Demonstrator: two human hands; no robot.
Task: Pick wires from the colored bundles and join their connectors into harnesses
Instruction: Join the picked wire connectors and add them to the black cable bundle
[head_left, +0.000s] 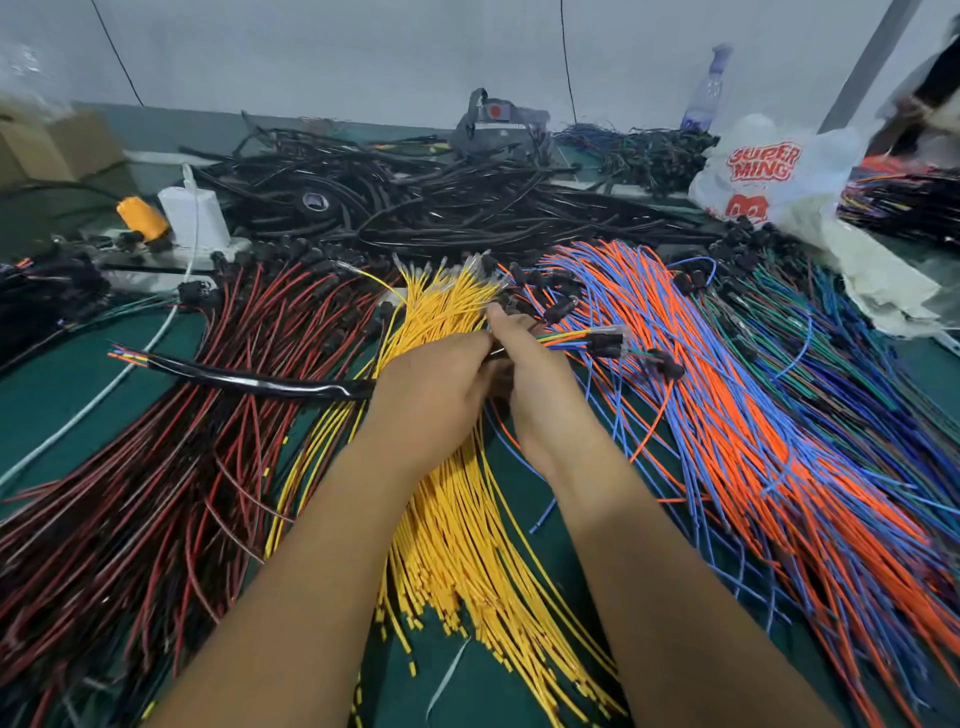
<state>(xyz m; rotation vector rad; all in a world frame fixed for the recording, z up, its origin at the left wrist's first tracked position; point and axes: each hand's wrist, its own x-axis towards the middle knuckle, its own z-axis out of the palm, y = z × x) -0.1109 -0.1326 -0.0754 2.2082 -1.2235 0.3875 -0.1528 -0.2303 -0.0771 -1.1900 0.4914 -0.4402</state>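
centrally, both hands meet above the yellow wire bundle on the green bench. the left hand is curled around a black sleeved cable that runs out to the left, its bared coloured ends lying over the red and black wire bundle. the right hand pinches a small group of mixed-colour wires ending in black connectors that point right, over the orange and blue wire bundle. a green and blue wire bundle lies further right. black finished harnesses are piled at the rear, near a white plastic bag
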